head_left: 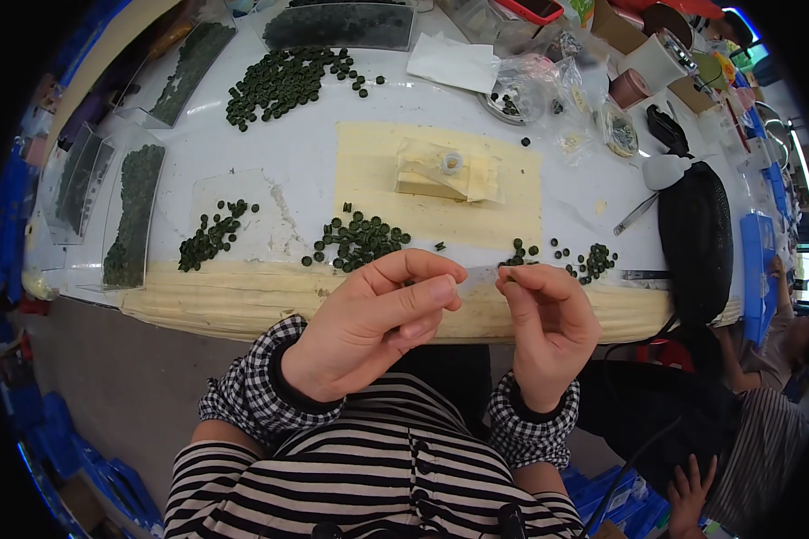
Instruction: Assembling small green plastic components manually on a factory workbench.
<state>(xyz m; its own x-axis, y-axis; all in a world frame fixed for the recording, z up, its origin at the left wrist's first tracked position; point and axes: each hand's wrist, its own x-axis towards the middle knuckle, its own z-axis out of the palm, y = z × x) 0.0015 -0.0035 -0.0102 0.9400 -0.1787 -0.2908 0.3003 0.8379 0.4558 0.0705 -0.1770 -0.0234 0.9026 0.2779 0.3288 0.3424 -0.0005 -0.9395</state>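
Note:
My left hand (377, 323) is raised in front of my chest with thumb and fingers pinched together; whatever it pinches is too small to see. My right hand (548, 314) is beside it, its fingertips closed on a tiny dark green piece at about the table's front edge. Just beyond the hands lies a cluster of small dark green round beads (360, 241) on the white table (297, 171), and a smaller scatter of beads (584, 260) lies to the right. A pale yellow mat (512, 198) carries a cream block with a small ring (451, 163) on it.
More green beads lie at the left (211, 235) and far left-centre (283, 83). Clear trays of beads (135, 216) line the left edge. A black pouch (697, 238), tweezers (636, 216), plastic bags (548, 90) and tape rolls sit at the right. Another person (764, 422) sits at the lower right.

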